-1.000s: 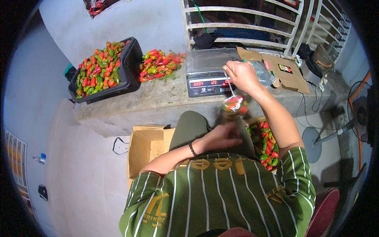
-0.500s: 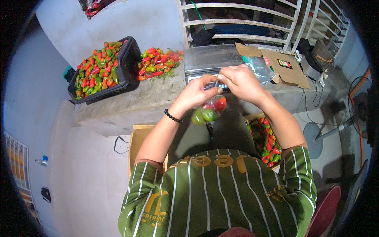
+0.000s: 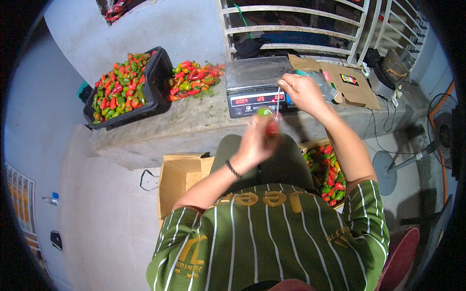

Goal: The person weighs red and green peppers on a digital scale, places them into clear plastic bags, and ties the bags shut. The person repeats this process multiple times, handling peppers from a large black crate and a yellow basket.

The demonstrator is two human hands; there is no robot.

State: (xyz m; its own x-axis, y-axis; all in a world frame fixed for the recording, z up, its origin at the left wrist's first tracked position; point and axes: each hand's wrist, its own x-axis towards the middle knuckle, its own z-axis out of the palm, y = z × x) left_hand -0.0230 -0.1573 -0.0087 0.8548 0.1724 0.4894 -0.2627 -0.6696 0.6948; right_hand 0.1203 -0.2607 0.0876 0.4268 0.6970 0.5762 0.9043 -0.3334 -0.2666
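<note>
A small clear plastic bag of red and green peppers [image 3: 273,128] hangs over my lap, just in front of the scale. Its neck is drawn out into a thin twisted strand, and my right hand [image 3: 305,93] is closed in a pinch on the top of it. Lower down, my left hand [image 3: 256,143], with a black bead bracelet at the wrist, is against the filled part of the bag. Motion smears its fingers, so their grip is unclear. Behind the bag, a digital scale [image 3: 238,109] with a lit red display sits on the concrete ledge [image 3: 160,125].
A black crate [image 3: 154,99] heaped with peppers stands on the ledge at left, beside a loose pepper pile [image 3: 196,77]. Flattened cardboard [image 3: 357,87] lies right of the scale. Below are an open carton [image 3: 180,175] and a box of peppers [image 3: 327,169]. A fan stand [image 3: 386,169] is at right.
My left hand has left the bag's neck and moved down to the peppers. My right hand has shifted slightly up and right, still gripping the top. The scale's display has come into view.
</note>
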